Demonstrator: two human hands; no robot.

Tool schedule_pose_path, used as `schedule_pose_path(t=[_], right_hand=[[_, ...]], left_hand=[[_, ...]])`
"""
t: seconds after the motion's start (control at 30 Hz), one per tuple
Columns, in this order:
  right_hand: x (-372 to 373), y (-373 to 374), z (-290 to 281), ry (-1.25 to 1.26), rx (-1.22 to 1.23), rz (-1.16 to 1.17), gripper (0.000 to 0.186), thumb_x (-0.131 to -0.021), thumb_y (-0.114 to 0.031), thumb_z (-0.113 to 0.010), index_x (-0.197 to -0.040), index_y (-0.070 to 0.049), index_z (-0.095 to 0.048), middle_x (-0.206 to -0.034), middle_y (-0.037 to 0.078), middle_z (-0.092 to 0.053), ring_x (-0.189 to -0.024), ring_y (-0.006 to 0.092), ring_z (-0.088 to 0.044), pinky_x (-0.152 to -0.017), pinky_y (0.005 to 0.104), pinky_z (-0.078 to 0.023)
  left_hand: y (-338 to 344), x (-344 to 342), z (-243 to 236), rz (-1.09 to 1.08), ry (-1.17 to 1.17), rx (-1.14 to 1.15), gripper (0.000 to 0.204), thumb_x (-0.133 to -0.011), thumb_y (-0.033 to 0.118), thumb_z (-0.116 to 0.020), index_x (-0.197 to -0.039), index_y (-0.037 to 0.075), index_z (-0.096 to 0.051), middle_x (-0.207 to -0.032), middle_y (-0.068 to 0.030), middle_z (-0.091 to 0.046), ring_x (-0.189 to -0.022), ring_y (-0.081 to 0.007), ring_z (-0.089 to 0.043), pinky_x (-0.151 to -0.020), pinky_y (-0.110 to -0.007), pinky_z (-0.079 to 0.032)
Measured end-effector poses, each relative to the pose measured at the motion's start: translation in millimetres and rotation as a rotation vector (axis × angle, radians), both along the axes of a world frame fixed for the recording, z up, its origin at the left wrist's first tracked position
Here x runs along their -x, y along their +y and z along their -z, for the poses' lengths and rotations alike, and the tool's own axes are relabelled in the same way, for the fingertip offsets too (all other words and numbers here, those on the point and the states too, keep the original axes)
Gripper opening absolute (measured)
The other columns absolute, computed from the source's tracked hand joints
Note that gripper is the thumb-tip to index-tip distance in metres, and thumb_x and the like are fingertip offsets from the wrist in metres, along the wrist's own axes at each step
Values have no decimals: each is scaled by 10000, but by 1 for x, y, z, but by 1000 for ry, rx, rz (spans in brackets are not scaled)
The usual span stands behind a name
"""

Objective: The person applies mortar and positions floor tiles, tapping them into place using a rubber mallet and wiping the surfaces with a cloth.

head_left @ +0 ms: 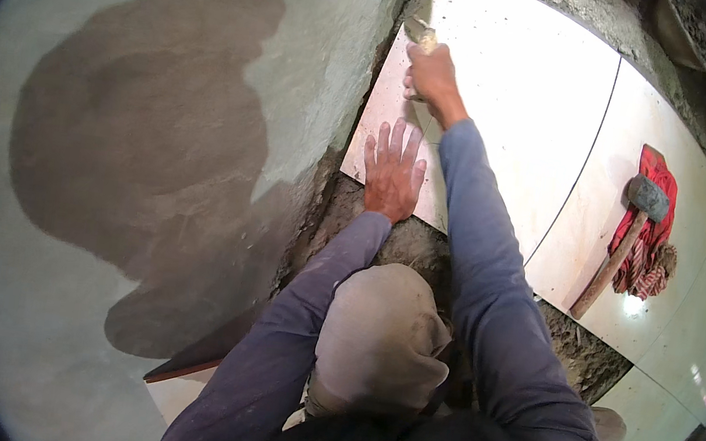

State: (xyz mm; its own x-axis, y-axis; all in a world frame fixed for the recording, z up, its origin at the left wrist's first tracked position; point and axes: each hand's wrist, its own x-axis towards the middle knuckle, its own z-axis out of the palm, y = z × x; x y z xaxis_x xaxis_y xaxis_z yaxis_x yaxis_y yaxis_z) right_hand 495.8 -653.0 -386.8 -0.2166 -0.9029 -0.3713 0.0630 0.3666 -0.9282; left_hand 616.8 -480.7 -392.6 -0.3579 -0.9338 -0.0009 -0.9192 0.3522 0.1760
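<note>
My left hand (392,172) lies flat with fingers spread on a narrow pale tile (367,134) beside the wall. Farther out, my right hand (434,76) is closed round a short hand tool (426,37) with a pale, yellowish handle. Its greyish end points toward the wall edge; the exact kind of tool is not plain. Under my right hand and forearm stretches a large glossy white tile (527,92). A dark joint line parts it from the tile on the right.
A rubber mallet (648,198) with a wooden handle rests on a red cloth (663,173) to the right. The plastered wall (319,66) rises at the left, bearing a big shadow. Rough mortar (584,350) shows below the tile edges. A pan-like container (688,37) stands far right.
</note>
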Motion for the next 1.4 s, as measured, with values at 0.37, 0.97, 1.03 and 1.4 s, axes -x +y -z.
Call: schedule_pose_path(t=[0.37, 0.97, 1.03, 1.4], right_hand=[[32, 46, -45, -226, -56, -103, 417, -1025, -333, -577, -1119, 55, -457, -719, 88, -579, -519, 154, -571, -429, 328, -501], [-12, 68, -78, -191, 7, 70, 481, -1015, -336, -592, -1186, 90, -447, -743, 134, -606, -515, 182, -595, -446, 358, -493], [10, 45, -65, 71, 94, 108, 510, -1001, -366, -593, -1168, 93, -447, -733, 140, -605, -515, 200, -615, -422, 359, -515], [86, 16, -60, -282, -95, -210, 372, -1066, -397, -508, -1080, -26, -494, -685, 1, -521, -522, 62, -528, -394, 232, -483]], left_hand=[[0, 0, 0, -8, -19, -1, 578, -1058, 371, -391, -1563, 92, -354, -1661, -167, -189, -1543, -398, -118, -1245, -575, -63], [0, -3, 8, -5, -110, 28, 656, -1034, 364, -421, -1612, 109, -247, -1664, -178, -207, -1547, -391, -129, -1245, -569, -58], [-1, 2, 5, -8, -59, 1, 634, -1042, 378, -412, -1609, 134, -267, -1673, -168, -183, -1546, -389, -132, -1242, -573, -65], [3, -6, 5, -13, 21, 33, 605, -1041, 376, -438, -1587, 144, -326, -1669, -164, -200, -1542, -398, -148, -1242, -583, -73]])
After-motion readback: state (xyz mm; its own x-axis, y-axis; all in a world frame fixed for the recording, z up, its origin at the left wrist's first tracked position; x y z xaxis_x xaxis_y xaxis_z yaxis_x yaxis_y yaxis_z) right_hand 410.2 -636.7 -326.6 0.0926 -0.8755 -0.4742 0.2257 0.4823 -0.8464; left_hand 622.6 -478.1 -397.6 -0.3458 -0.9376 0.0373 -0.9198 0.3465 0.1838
